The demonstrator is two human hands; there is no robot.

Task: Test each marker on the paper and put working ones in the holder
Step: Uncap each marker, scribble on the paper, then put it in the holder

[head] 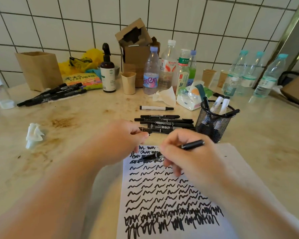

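From the head camera, the person's right hand (183,152) has its fingers curled round a black marker (173,150), gripping it like a pen with the tip down on the far end of the paper (162,195). The marker's rear end sticks out to the right past the knuckles. The sheet lies near the person at the right of the counter (67,169) and is covered in rows of black squiggles, thick and crowded at its near edge.

The left hand (124,140) hovers just left of the right one, above the paper's far left corner, with thumb and fingers pinched together; something small and dark shows at the fingertips, but what it is cannot be told.

Just beyond the hands lies a row of black markers (164,122), side by side, with a white-barrelled marker (155,108) a little farther off. To their right stands the black mesh holder (214,121), just beyond the paper's far right corner, with several markers upright in it.

At the far left lies another bundle of black markers (53,94). Plastic bottles (151,69), paper cups and cardboard boxes stand against the tiled wall.
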